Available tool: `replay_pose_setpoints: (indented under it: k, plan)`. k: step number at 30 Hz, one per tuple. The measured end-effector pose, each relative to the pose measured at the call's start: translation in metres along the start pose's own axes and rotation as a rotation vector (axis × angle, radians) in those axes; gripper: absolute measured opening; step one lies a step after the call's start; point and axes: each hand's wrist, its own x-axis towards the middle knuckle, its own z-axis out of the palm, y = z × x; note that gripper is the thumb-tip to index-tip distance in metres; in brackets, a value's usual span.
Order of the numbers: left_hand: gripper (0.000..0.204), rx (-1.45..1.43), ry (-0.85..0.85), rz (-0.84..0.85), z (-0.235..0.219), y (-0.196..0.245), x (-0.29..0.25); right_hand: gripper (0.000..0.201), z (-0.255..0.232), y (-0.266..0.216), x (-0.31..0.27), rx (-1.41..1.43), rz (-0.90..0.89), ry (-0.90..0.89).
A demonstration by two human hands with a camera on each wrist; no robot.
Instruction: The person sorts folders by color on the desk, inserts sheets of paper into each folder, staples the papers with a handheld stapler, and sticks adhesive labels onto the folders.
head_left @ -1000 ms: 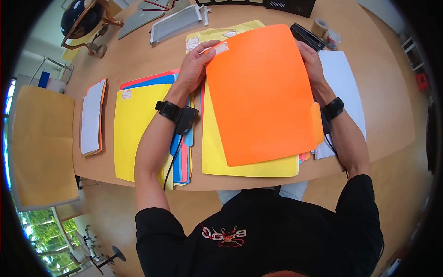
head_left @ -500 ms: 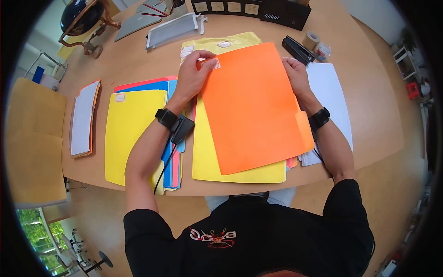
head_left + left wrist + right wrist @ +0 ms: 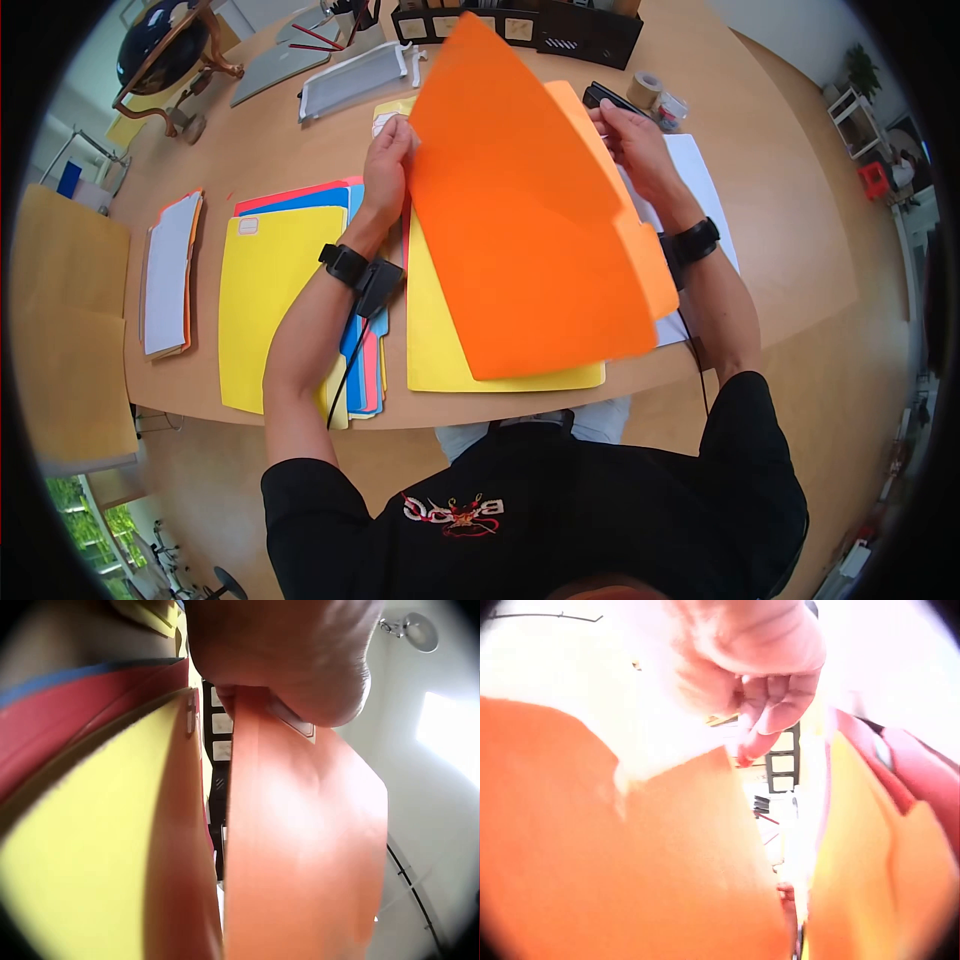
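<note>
An orange file folder (image 3: 530, 220) is held tilted above the desk, its front cover lifted and its tabbed back panel showing along the right. My left hand (image 3: 385, 170) grips it at the left edge; in the left wrist view the thumb (image 3: 330, 697) lies over its small label (image 3: 294, 721). Beside the right edge, my right hand (image 3: 640, 145) is raised with loosely bent fingers, holding nothing. In the right wrist view these fingers (image 3: 776, 712) hang near the folder's corner. Below lies a yellow folder (image 3: 430, 345), mostly covered by the orange one.
Left of it is a stack of coloured folders topped by a yellow one (image 3: 275, 310); farther left, a paper stack (image 3: 168, 280). White sheets (image 3: 690, 165) lie under the right arm. Behind are a stapler (image 3: 612, 97), tape roll (image 3: 645, 90), black organizer (image 3: 590, 35) and globe (image 3: 160, 45).
The orange folder's top corner has swung upward, exposing the back panel. My right hand has come off the right edge and moved slightly outward; the left hand keeps its hold.
</note>
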Motion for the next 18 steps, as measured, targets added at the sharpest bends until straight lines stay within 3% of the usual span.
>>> replay_pose_setpoints:
  k: [2, 3, 6, 8, 10, 11, 13, 16, 18]
  plan:
    - [0.022, -0.087, 0.126, 0.046, 0.006, 0.007, -0.001, 0.021, 0.015, -0.028, -0.018, -0.504, -0.169, 0.148]
    - [0.022, -0.120, 0.204, 0.081, 0.019, 0.018, -0.005, 0.027, 0.011, -0.030, -0.019, -0.635, -0.212, 0.101]
    - [0.022, 0.106, 0.167, 0.032, 0.007, 0.012, -0.005, 0.032, -0.003, -0.014, -0.015, -0.876, -0.301, -0.014]
    - [0.022, -0.025, 0.120, 0.097, -0.006, -0.001, 0.001, 0.036, 0.005, -0.013, -0.023, -0.923, -0.304, -0.029]
    - [0.023, 0.177, 0.150, 0.081, 0.003, 0.008, -0.004, 0.034, 0.017, -0.016, -0.032, -1.158, -0.299, -0.228]
    - [0.023, 0.179, 0.149, 0.081, 0.005, 0.012, -0.003, 0.037, 0.024, -0.017, -0.037, -1.205, -0.403, -0.222]
    - [0.024, -0.045, 0.085, 0.028, 0.005, 0.015, -0.002, 0.036, 0.024, -0.014, -0.026, -1.294, -0.397, -0.267]
    - [0.025, 0.027, 0.008, -0.079, 0.004, 0.017, -0.004, 0.039, 0.021, -0.011, -0.009, -1.403, -0.345, -0.317]
    - [0.025, 0.021, -0.023, -0.129, 0.001, 0.007, -0.001, 0.033, 0.022, -0.014, -0.002, -1.328, -0.206, -0.350]
